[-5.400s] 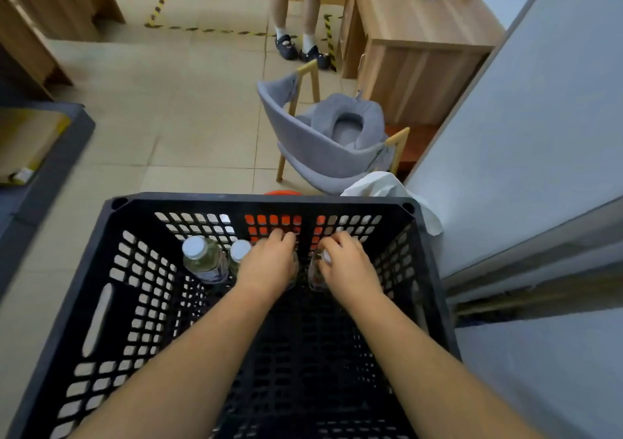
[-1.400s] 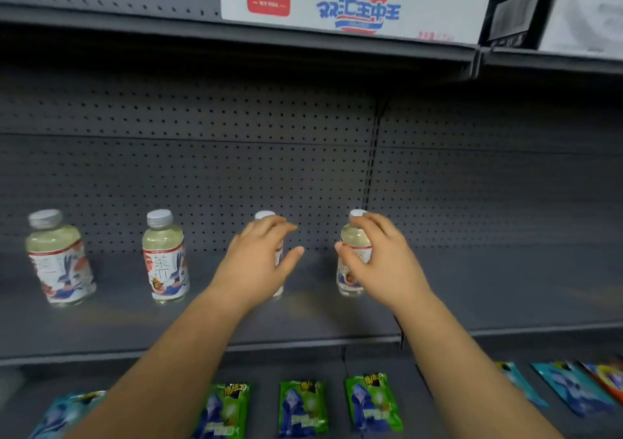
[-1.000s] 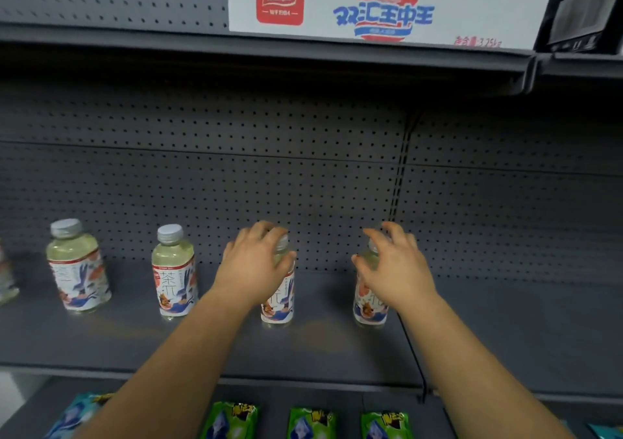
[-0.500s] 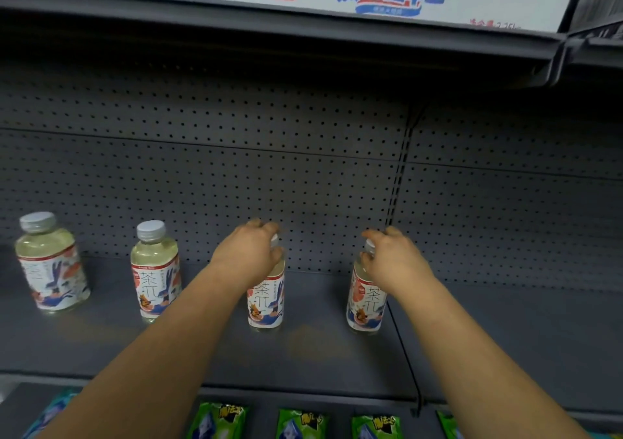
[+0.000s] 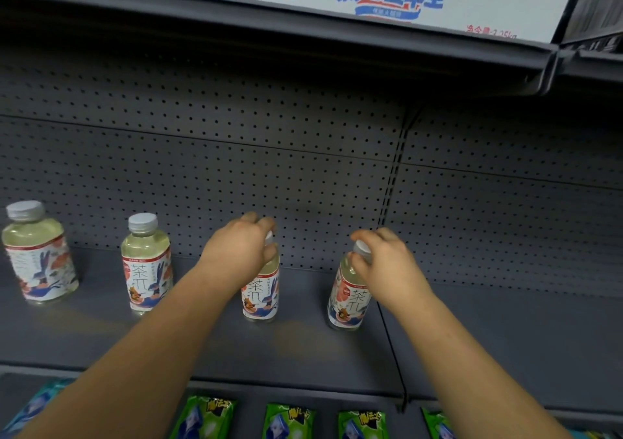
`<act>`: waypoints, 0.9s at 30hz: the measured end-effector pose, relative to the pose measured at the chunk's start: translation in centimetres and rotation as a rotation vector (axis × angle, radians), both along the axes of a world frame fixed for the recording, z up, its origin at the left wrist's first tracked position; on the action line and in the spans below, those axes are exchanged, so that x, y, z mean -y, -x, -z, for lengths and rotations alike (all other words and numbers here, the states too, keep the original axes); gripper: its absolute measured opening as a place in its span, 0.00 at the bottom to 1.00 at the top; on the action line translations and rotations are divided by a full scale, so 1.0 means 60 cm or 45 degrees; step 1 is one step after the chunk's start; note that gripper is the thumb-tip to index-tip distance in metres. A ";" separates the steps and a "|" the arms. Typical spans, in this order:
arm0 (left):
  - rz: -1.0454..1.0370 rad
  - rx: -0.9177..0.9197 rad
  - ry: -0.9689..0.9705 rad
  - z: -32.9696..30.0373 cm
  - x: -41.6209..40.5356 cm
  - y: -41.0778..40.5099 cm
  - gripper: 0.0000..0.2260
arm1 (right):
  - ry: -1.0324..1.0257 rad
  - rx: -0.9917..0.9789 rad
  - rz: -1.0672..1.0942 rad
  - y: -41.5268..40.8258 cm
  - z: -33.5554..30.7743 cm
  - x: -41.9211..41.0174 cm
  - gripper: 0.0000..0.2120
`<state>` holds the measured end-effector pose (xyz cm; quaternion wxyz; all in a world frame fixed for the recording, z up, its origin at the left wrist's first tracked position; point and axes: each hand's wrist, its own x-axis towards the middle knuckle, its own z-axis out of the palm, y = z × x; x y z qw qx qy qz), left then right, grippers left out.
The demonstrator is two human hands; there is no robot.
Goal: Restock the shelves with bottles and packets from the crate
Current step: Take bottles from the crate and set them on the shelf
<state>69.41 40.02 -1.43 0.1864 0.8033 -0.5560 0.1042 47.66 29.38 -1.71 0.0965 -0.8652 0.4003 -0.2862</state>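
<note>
Since half a second ago both bottles have turned labels-forward on the shelf (image 5: 303, 347); left hand (image 5: 239, 253) and right hand (image 5: 387, 263), each curled round a cap right of the second bottle (image 5: 146, 263), should let go straight upward.

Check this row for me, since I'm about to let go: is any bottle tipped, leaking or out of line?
Nothing stands out. All four bottles stand upright on the shelf: the two free ones, the one under the left hand and the one under the right hand. No liquid shows on the shelf, and spacing looks fairly even.
</note>
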 end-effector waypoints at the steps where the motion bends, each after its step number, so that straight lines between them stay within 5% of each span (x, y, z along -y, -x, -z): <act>1: 0.008 -0.003 0.033 -0.004 -0.007 0.003 0.16 | 0.013 0.019 -0.010 -0.001 -0.003 -0.007 0.15; 11: -0.086 0.008 0.163 -0.052 -0.135 0.057 0.16 | 0.029 0.120 -0.234 0.000 -0.045 -0.098 0.15; 27: -0.691 -0.007 0.140 -0.043 -0.551 0.134 0.16 | -0.086 0.129 -0.859 -0.066 -0.031 -0.387 0.13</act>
